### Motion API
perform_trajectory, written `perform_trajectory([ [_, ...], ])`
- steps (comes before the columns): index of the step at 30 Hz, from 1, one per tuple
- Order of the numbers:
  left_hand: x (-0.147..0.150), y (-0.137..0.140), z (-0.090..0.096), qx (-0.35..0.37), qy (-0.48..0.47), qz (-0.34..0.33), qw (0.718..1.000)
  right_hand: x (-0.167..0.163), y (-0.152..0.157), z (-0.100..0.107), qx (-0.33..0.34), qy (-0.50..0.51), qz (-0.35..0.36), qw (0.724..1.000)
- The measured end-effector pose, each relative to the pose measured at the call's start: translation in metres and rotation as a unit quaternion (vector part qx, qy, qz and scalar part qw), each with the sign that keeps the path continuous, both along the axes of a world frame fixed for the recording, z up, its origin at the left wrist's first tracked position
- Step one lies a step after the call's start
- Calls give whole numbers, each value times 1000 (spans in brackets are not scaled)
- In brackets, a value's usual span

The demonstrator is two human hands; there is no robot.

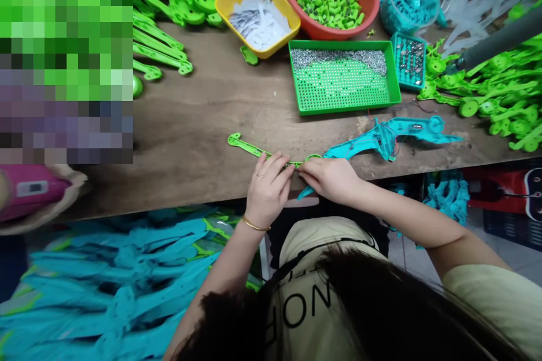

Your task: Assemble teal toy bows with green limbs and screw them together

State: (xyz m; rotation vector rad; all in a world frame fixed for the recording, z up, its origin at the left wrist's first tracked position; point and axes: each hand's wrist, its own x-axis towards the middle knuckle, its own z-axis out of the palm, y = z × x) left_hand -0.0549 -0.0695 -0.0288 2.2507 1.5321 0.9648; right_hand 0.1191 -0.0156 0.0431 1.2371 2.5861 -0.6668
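Observation:
A long, thin green plastic part lies near the front edge of the bench, its hooked end pointing to the far left. My left hand is closed on its middle, fingers pressed along it. My right hand pinches the part's right end, close to a round green ring. A turquoise plastic shell with thin wires and small metal bits lies just right of and partly behind my right hand. Its pointed tip shows below that hand. Whether the green part touches the shell is hidden by my fingers.
Beyond my hands stand a green perforated tray of small screws, a yellow tray of white pieces and a red bowl of green pieces. Green parts heap up at right; turquoise shells pile below the bench at left.

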Motion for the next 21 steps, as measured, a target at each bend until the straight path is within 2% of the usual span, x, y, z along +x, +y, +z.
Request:
perform_trajectory([
  [11, -2, 2, 4, 11, 32, -6, 999, 16, 29, 12, -41, 6, -185, 982],
  [21, 9, 6, 10, 24, 19, -11, 999, 21, 28, 3, 6, -39, -135, 990],
])
